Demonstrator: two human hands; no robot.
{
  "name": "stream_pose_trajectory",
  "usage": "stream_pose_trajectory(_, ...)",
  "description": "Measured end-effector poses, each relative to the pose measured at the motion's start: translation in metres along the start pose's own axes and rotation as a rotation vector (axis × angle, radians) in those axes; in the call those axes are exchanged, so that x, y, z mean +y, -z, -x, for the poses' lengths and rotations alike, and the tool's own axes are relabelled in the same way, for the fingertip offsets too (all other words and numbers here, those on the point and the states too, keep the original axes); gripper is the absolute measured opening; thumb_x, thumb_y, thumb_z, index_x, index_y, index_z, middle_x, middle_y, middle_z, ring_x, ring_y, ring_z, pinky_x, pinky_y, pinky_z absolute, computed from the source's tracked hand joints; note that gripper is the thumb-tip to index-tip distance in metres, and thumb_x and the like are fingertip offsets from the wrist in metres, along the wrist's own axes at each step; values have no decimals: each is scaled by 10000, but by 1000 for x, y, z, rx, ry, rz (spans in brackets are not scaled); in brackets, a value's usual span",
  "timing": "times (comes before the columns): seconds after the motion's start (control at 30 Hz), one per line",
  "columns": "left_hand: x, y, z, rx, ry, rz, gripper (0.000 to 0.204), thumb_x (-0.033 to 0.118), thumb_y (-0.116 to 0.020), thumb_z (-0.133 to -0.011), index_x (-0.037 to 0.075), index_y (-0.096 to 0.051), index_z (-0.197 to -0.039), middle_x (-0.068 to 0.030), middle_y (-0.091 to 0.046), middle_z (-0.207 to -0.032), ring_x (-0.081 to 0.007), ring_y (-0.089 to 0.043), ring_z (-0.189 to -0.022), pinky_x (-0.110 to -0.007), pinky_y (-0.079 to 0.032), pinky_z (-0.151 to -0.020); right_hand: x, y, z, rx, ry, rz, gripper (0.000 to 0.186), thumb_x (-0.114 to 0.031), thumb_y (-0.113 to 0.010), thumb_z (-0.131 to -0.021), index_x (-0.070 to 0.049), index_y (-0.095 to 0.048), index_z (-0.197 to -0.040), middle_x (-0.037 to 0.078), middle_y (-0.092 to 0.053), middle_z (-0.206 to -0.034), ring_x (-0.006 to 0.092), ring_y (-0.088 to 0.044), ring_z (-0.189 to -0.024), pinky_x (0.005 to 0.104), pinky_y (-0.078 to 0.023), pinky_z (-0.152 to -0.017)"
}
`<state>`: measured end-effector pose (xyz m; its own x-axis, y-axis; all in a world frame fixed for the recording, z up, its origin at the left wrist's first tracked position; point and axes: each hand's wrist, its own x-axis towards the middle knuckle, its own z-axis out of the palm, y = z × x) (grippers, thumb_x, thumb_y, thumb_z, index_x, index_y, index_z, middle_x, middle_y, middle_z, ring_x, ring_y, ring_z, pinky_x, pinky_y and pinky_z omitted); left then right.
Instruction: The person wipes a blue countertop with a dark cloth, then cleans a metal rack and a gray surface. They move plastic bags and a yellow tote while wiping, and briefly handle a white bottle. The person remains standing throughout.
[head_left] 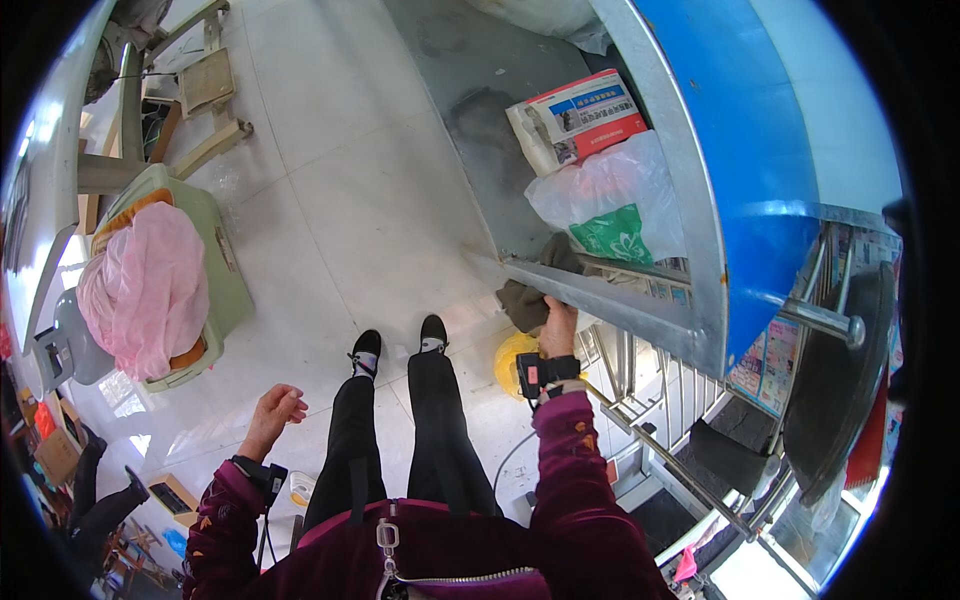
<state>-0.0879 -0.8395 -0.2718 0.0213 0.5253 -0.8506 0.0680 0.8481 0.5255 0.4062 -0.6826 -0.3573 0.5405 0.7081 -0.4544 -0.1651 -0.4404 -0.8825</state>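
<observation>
My right hand (556,325) grips a dark olive cloth (520,300) at the metal lip (620,305) of a steel and blue cabinet; more dark fabric lies behind the lip. Beside it in the cabinet are a white plastic bag with a green print (610,215) and a red and white box (570,115). A yellow round object (510,365) shows on the floor below, partly hidden. My left hand (275,410) hangs in the air above the floor, its fingers loosely bent and apart, holding nothing.
A green tub (230,280) with pink cloth (145,285) stands at left, beside a metal-legged table (130,120). Metal railings (690,480) and a black seat-like piece (820,400) are at right. Another person's dark-clad leg (95,510) shows at lower left among cardboard boxes (55,460).
</observation>
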Motion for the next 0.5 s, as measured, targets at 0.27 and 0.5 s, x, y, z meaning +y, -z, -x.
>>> stream_pose_trajectory(0.27,14,-2,-10,-69,-23,-5,276,276,-512,-979,18,-589,-1041,-62,-647,-841,-125,-614,-741,-268,-509,-693,-95,5,68,-79,46,-310,407,-47,-610,-873,-18,-529,-1271,63,-569,-1247,171,-539,-1117,305,-408,-984)
stream_pose_trajectory(0.5,5,-3,-15,-74,-11,-6,270,281,-525,-974,26,-592,-1030,-66,-653,-842,-127,-620,-739,-266,-511,-692,10,-13,1,-120,69,187,512,-181,-622,-865,58,-475,-1294,164,-534,-1299,268,-487,-1195,339,-349,-1033)
